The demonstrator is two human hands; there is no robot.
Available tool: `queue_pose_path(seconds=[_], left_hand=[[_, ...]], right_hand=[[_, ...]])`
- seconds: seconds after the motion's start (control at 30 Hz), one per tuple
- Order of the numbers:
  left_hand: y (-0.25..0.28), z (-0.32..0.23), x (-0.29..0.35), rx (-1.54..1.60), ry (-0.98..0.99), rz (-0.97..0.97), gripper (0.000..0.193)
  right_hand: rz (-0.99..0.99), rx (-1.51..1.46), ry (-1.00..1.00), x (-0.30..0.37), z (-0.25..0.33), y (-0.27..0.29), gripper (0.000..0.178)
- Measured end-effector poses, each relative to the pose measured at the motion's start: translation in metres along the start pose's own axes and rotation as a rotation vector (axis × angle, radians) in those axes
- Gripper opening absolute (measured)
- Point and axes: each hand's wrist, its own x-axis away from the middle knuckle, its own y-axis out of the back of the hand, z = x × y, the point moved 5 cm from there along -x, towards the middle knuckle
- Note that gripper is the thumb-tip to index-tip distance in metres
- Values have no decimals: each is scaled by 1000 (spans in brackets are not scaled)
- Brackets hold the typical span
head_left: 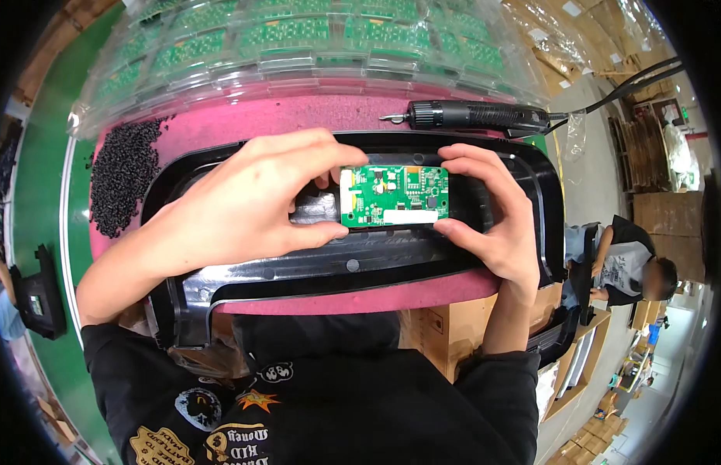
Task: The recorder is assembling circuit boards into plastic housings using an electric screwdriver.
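A green circuit board (395, 194) with white connectors and small chips is held level between my two hands. My left hand (260, 198) grips its left end, thumb at the lower corner and fingers at the upper one. On the right end, my right hand (496, 209) pinches the board's corners between thumb and fingers. Beneath lies a large black plastic housing (314, 271) with a curved rim, resting on the pink work surface. Whether the board touches the housing, I cannot tell.
A black electric screwdriver (477, 116) lies beyond the housing, its cable running off right. Small black screws (126, 174) are heaped at the left. Clear plastic trays of green boards (283, 35) stand at the back. A person (628, 260) is at the right, near cardboard boxes (457, 329).
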Motion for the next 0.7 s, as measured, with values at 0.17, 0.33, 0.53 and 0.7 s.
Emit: queue_pose_path(seconds=[0.17,0.33,0.53,0.7], left_hand=[[-14,9,-1,-74,27,59,57],[-17,6,-2,-129,32,94,56],[-18,7,-2,-147,58,122,56],[-16,7,-1,-154,44,119,56]], right_hand=[[102,94,-42,3,-7,-5,51],[100,123,-22,2,-6,-7,51],[106,151,-11,3,-6,-8,50],[107,163,-13,2,-3,-10,50]])
